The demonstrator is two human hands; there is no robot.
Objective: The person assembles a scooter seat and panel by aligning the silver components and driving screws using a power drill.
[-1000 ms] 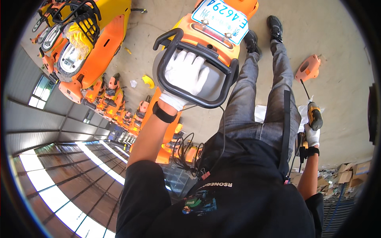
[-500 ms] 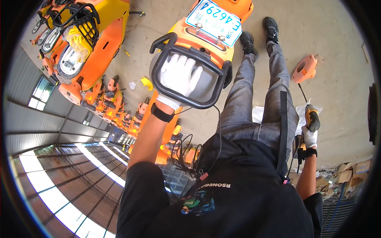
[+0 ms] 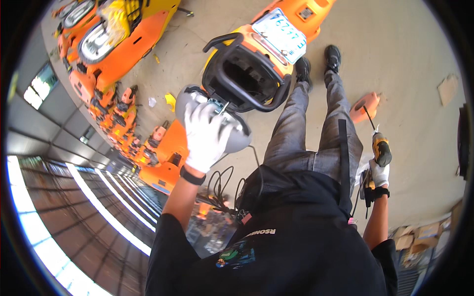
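My left hand [image 3: 205, 133], in a white glove, rests with spread fingers on the underside of a grey scooter seat [image 3: 238, 139], near a metal bracket. The seat is tipped up toward me, off the orange scooter [image 3: 307, 14]. Beyond it the dark storage well [image 3: 249, 73] lies exposed, framed by a black tubular rail [image 3: 240, 92]. A white-and-blue plate [image 3: 280, 35] is fixed to the scooter's body. Low at my right side, my gloved right hand [image 3: 379, 174] is closed around a yellow-and-black cordless drill [image 3: 381, 150] with a long bit pointing away.
More orange scooters [image 3: 118, 54] stand in rows along the left. A loose orange cover [image 3: 364, 106] lies on the concrete floor beyond the drill. Cardboard boxes [image 3: 425, 236] are heaped at the lower right. A black cable [image 3: 222, 190] loops beside my waist.
The seat has swung up from between the rails, uncovering the well. My left hand has moved from the seat's top to its underside. The drill stays in my right hand.
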